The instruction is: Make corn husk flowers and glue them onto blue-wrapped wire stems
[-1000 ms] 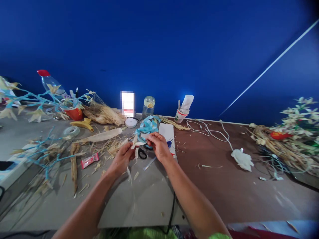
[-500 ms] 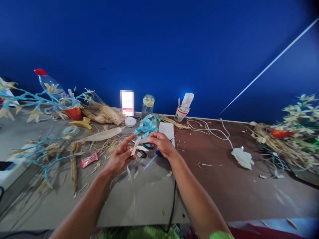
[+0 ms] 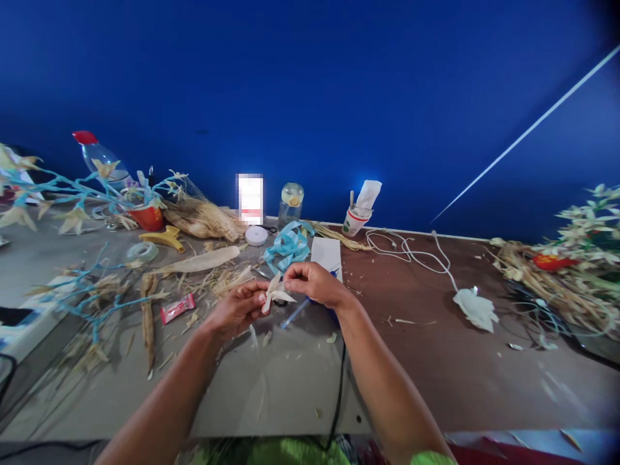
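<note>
Husk flower (image 3: 277, 294), a small pale cluster of pointed petals, sits just left of the frame's centre in the head view, held above the grey table (image 3: 290, 381) between both hands. Its petals fan out like a star: one tip points up, one to the right, and one down and to the left, so its longest line runs from lower left to upper right.

The left hand (image 3: 237, 309) pinches the flower's lower-left side between thumb and forefinger, with the other fingers curled under. The right hand (image 3: 312, 283) meets it from the upper right, thumb and forefinger pressed together on the flower's top edge and the rest of the fingers folded in.

Just behind the hands lie a tangle of light blue ribbon (image 3: 288, 244) and a white paper (image 3: 327, 253). A thin blue stick (image 3: 293, 312) shows on the table under the right hand. Left of the hands lie a red wrapper (image 3: 177, 308) and a long husk leaf (image 3: 203, 260) among loose husk scraps. A white cable (image 3: 407, 252) loops across the brown surface on the right.
</note>
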Motion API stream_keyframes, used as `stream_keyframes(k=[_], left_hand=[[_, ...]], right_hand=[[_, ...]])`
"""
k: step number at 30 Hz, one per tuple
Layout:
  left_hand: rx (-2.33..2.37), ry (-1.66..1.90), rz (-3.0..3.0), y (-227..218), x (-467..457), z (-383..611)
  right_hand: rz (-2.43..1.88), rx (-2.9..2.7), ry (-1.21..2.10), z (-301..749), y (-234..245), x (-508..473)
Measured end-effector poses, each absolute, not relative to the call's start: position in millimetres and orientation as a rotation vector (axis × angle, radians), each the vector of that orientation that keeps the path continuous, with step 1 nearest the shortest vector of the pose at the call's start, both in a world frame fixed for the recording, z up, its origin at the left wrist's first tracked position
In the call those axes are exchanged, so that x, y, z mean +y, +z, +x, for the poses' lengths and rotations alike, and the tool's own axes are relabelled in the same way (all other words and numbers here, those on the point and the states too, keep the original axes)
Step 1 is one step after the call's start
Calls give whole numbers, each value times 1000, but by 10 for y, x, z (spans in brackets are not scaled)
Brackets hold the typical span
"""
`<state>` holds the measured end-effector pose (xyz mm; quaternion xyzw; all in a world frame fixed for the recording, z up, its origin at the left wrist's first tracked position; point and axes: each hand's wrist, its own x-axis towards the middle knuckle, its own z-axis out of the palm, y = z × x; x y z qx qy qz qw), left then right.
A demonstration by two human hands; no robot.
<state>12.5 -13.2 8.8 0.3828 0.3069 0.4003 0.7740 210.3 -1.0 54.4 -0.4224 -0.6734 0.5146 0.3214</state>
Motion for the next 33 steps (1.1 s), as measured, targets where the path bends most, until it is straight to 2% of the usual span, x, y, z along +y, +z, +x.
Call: stream_keyframes(k=[20,33], left_hand=[[555,851,792,99,-132,103],[574,888,771,-8,-93,85]], right_hand=[[-987,-1586,1568,2066,536,-15],[-858,-982,1905,1964,447,8]])
